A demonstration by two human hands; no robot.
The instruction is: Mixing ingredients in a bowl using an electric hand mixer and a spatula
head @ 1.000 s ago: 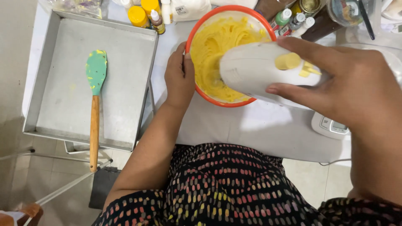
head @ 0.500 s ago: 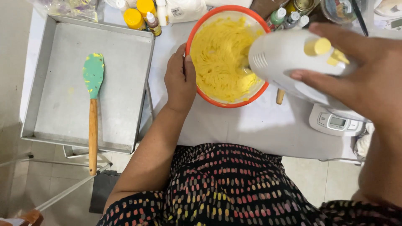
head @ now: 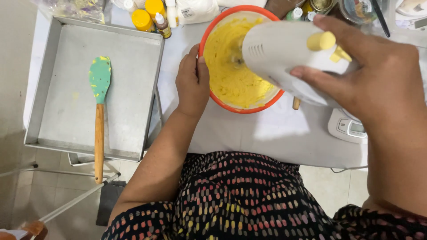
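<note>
An orange-rimmed bowl point(head: 212, 95) full of yellow batter point(head: 227, 66) stands on the white table. My left hand point(head: 192, 82) grips the bowl's left rim. My right hand point(head: 369, 75) holds a white hand mixer point(head: 280, 53) with yellow buttons over the bowl's right side, its beaters down in the batter and mostly hidden by the mixer body.
A grey metal baking tray point(head: 133, 53) lies left of the bowl with a green spatula point(head: 99, 89) on a wooden handle in it. Yellow-capped bottles point(head: 149, 15) and small colour bottles point(head: 299, 13) stand behind. A white kitchen scale point(head: 349, 129) sits at right.
The mixer swung right across the bowl, then came back left and now covers the bowl's upper right. My left hand has stayed on the rim.
</note>
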